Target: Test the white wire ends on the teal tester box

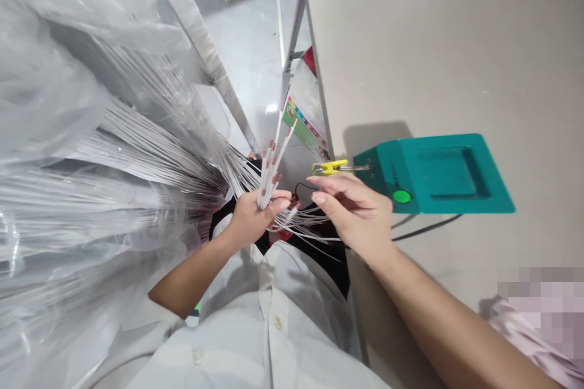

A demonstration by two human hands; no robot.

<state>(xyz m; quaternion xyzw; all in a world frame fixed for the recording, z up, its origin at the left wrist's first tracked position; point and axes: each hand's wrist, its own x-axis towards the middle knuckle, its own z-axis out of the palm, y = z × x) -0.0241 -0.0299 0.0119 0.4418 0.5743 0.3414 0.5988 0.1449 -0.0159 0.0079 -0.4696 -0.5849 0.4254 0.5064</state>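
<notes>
My left hand (253, 216) is closed around a bundle of thin white wires with red tips (274, 164), which fan upward from the fist. Their long white lengths trail left into clear plastic bags (82, 134). My right hand (353, 209) is beside it, fingers bent and pinching at loose white wires (303, 219) near the left fist. Just above the right hand a yellow clip (329, 167) sticks out from a teal box with a green button (433, 173) on the grey table (456, 42).
A black cable (424, 230) runs from the teal box across the table. Metal frame legs (292, 30) and a colourful packet (303, 124) stand on the floor beyond the table edge. Another person's pink sleeve (533, 328) shows at lower right.
</notes>
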